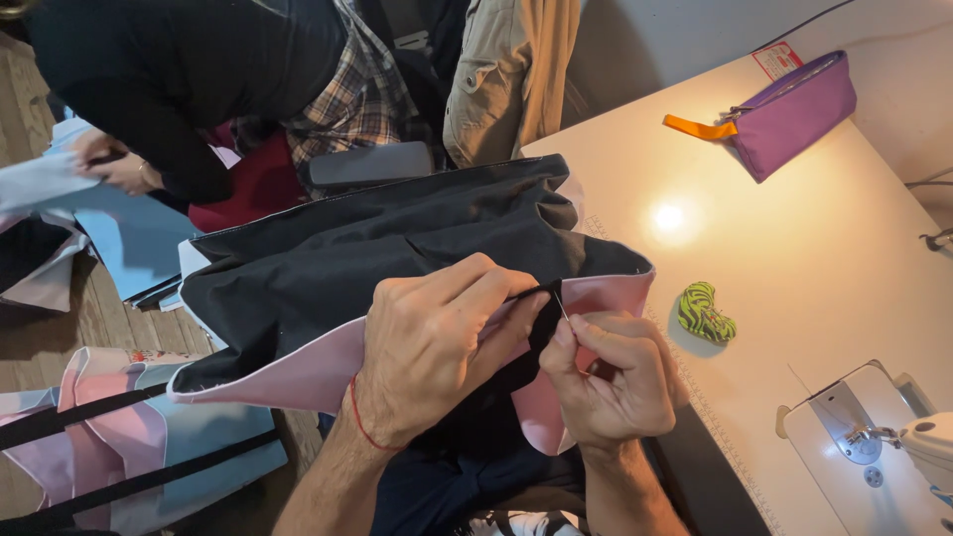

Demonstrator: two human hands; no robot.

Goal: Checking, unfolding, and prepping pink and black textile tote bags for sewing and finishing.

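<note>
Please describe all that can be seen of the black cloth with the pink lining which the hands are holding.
The black cloth is a large woven-looking piece, matte and creased, with a pale pink lining that shows where the lower edge folds outward. It lies spread over the near corner of the white table and hangs toward the person. The left hand pinches a folded black edge from above; the right hand holds a thin needle at that same edge. A straight seam runs along its top border.

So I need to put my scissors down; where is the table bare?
Bare table lies between the purple pouch and the green striped pincushion, and from there toward the sewing machine. It is crowded where the left hand and right hand pinch the dark fabric.
</note>
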